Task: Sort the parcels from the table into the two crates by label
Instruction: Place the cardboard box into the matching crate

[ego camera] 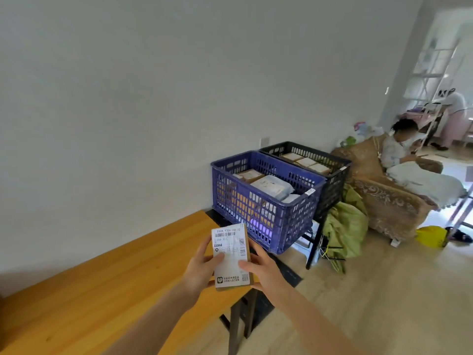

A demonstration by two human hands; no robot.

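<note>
Surface: a desk (102,290) with an orange-brown wooden top runs from the near left up to the crates. Its top is bare where visible, and its dark legs show at the near right end.

Item under task: one parcel (231,254), a small brown box with a white printed label facing the camera. It is held in the air over the right end of the desk, just short of the blue crate (266,216). The left hand (202,270) grips its left edge and the right hand (263,270) its right edge. Each thumb presses on the label and the fingers curl behind the box.

Crates: the blue crate stands just right of the desk's far end on a black stand (316,242). It holds brown boxes (249,175) and a pale bagged parcel (271,187). The black crate (330,180) touches its far side and holds a row of three labelled boxes (305,162).

Room: a plain grey-white wall (153,98) fills the left and far side, with a socket (265,142) just above the crates. The floor (384,303) is pale wood. A green sack (343,226) lies slumped against the stand's right side. Beyond it stands a patterned brown sofa (384,201), on which a person (399,149) sits. A yellow bag (431,237) lies on the floor near the sofa's right end. In the bright far room, a second person (454,114) stands beside a white frame (432,73).
</note>
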